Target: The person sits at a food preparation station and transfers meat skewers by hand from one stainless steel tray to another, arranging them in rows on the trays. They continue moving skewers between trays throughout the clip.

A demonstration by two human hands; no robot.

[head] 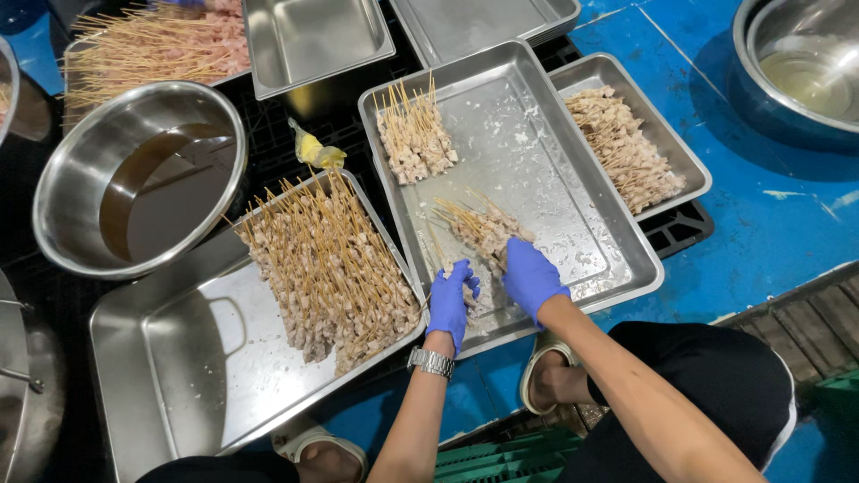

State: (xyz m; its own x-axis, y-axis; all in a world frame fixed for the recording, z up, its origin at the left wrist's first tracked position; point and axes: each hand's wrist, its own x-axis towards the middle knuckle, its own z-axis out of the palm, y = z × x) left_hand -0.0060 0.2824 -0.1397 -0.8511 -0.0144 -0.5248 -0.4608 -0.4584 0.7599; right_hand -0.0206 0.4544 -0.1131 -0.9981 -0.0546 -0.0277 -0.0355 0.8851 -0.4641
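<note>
Both my hands wear blue gloves and work in the middle steel tray (573, 188). My right hand (531, 277) rests on a small bundle of meat skewers (479, 225), its fingers closed over the near ends. My left hand (451, 300), with a metal watch on the wrist, pinches a single skewer (436, 246) just left of that bundle. A second small bundle of skewers (413, 136) lies at the tray's far left corner.
A large heap of skewers (327, 268) fills the left tray (170, 358). Another tray (667, 143) of skewers lies at the right. A steel bowl (72, 179) of dark liquid stands at the left, another bowl (761, 89) at the far right. Empty trays (313, 36) sit behind.
</note>
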